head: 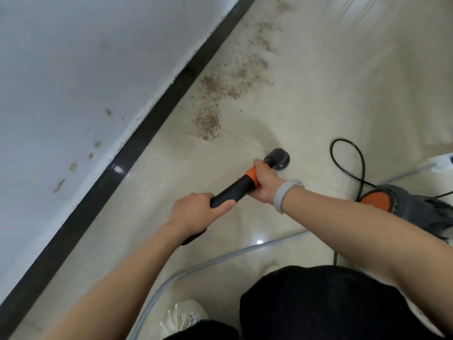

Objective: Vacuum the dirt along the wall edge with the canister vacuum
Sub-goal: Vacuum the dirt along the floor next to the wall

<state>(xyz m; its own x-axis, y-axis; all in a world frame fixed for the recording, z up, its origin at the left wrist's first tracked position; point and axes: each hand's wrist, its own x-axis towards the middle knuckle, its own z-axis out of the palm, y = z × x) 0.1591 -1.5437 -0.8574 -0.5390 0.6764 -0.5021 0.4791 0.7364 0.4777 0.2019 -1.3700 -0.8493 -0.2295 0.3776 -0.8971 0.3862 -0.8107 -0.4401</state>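
Both hands hold the black vacuum wand: the left hand has its grip clenched around the rear end, the right hand around the orange collar. The round brush nozzle sits just short of the dirt strewn beside the dark baseboard. The canister vacuum stands on the floor to the right.

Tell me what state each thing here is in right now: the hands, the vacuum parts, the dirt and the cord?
Left hand: wrapped around the rear of the black wand.
Right hand: grips the wand at its orange collar.
Wand: held in both hands, angled toward the floor.
Brush nozzle: short of the dirt, not on it.
Dirt: still scattered along the wall edge.
Canister vacuum: on the floor to the right.
Black cord: looped loosely on the floor.
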